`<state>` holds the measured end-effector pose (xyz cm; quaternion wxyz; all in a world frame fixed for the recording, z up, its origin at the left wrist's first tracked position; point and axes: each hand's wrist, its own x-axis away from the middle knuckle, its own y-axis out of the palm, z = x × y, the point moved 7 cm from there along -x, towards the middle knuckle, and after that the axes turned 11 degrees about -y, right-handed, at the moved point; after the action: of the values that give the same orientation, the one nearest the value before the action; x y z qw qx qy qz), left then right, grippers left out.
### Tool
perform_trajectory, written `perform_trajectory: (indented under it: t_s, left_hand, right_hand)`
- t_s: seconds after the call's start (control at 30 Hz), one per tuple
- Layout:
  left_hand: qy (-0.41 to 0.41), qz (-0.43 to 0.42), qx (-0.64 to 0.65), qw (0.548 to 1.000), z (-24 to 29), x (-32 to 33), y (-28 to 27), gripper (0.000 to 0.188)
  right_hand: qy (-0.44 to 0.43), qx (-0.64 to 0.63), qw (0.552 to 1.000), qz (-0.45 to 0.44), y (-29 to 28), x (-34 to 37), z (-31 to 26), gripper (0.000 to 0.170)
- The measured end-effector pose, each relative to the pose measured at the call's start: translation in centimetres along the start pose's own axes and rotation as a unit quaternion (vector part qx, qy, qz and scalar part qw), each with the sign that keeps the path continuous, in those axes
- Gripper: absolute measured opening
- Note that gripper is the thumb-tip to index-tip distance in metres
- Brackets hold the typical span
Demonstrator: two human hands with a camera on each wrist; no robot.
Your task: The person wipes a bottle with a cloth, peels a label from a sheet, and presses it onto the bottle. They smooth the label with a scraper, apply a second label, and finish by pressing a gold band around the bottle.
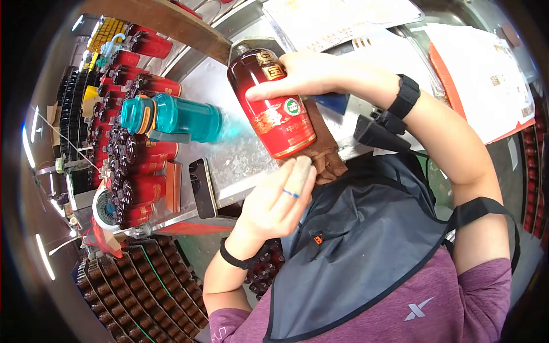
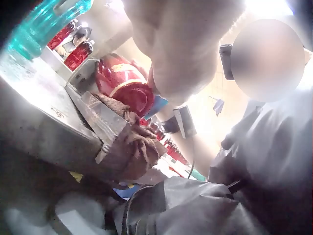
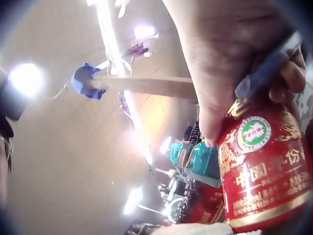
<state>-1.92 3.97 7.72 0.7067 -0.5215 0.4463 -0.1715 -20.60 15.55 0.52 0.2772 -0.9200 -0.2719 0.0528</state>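
Observation:
A red glass bottle (image 1: 281, 123) with gold lettering and a round green-and-white sticker leans over the bench edge. My right hand (image 1: 311, 73) grips its upper body, the thumb across the front. My left hand (image 1: 277, 200) is by the bottle's base, pale covers on its fingertips and a blue band round one finger. In the right wrist view, a pale covered finger (image 3: 195, 229) extends right at the bottle's lower rim. From the left wrist the bottle's round base (image 2: 134, 99) faces the camera. Beneath the bottle lies a crumpled brown cloth (image 1: 326, 157).
A teal water bottle (image 1: 189, 119) and a phone (image 1: 203, 187) lie on the metal bench (image 1: 240, 171). Many red bottles (image 1: 143, 154) crowd the left side. White sheets (image 1: 480, 80) occupy the right, and brown divided racks (image 1: 137, 291) stand lower left.

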Motion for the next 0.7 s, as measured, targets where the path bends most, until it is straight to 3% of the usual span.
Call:
perform_trajectory:
  t_s: [0.03,0.1,0.13,0.17,0.3,0.37,0.43,0.5,0.57,0.63,0.7]
  left_hand:
    - [-0.001,0.001,-0.001,1.0,0.0,0.2,-0.1,0.036]
    - [-0.038,0.026,-0.003,0.999,-0.2,1.0,-0.8,0.035]
    - [-0.08,0.044,-0.003,0.996,-0.8,1.1,-0.9,0.034]
    - [-0.087,0.046,-0.005,0.995,-1.2,1.4,-0.7,0.034]
    - [-0.187,0.085,0.022,0.978,-3.3,2.6,-0.5,0.034]
    - [-0.194,0.093,0.064,0.974,-3.5,3.1,0.2,0.035]
    - [-0.206,0.117,0.08,0.968,-3.7,3.6,0.4,0.037]
    - [-0.212,0.124,0.115,0.962,-3.6,3.6,0.6,0.036]
    - [-0.212,0.144,0.106,0.961,-3.6,3.2,0.4,0.038]
    - [-0.185,0.111,0.101,0.971,-3.2,2.4,0.7,0.04]
    - [-0.185,0.136,0.091,0.969,-3.3,2.0,1.3,0.043]
  right_hand:
    - [-0.001,0.001,1.0,-0.001,-0.5,0.3,0.7,0.098]
    - [0.063,-0.178,0.982,-0.002,-0.6,1.3,2.7,0.091]
    - [0.079,-0.216,0.971,0.062,-0.9,1.6,3.3,0.078]
    - [0.027,-0.229,0.964,0.133,-1.3,1.4,4.1,0.071]
    - [0.049,-0.263,0.949,0.165,-3.3,5.1,3.2,0.065]
    - [0.042,-0.377,0.887,0.262,-4.2,7.7,4.6,0.062]
    - [0.034,-0.372,0.878,0.299,-3.6,11.0,4.4,0.054]
    - [0.115,-0.424,0.858,0.268,0.0,14.6,3.8,0.057]
    - [0.152,-0.438,0.864,0.196,3.2,17.7,2.7,0.059]
    - [0.175,-0.406,0.886,0.142,4.7,19.6,1.2,0.061]
    - [0.185,-0.441,0.872,0.106,5.6,21.0,0.7,0.063]
